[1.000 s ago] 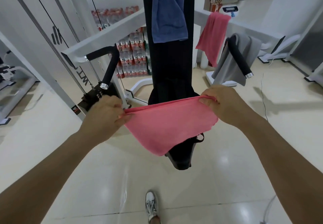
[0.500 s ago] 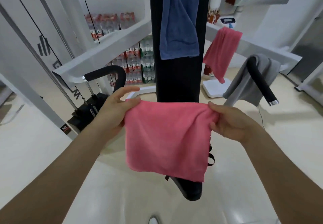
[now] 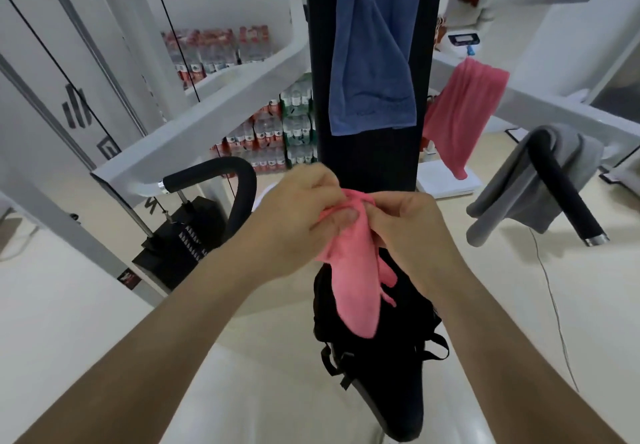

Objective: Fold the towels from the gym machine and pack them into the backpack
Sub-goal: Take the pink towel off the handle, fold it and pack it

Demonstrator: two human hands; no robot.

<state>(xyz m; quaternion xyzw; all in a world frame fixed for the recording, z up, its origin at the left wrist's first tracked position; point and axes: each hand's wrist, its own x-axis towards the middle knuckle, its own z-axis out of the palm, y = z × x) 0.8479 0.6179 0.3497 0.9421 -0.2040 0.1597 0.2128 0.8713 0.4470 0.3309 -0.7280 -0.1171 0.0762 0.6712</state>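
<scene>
hands meet at the centre of the view: the left hand [image 3: 298,215] and right hand [image 3: 405,232] are both closed on the top of one pink towel [image 3: 353,281], pinching its gathered upper edge between thumbs and fingers. that towel hangs with its long axis vertical, narrowing to a point at the bottom, just in front of a black backpack [image 3: 377,339] whose top is hidden behind cloth and hands. three more towels hang farther off on the gym machine [image 3: 214,118]: a blue towel [image 3: 374,62] down the black upright pad, its top cut off by the frame; a grey towel [image 3: 519,187] draped over the right black handle; a second pink towel [image 3: 460,111] on the far right bar. beyond, stacked bottle packs [image 3: 266,138], too blurred to count.
</scene>
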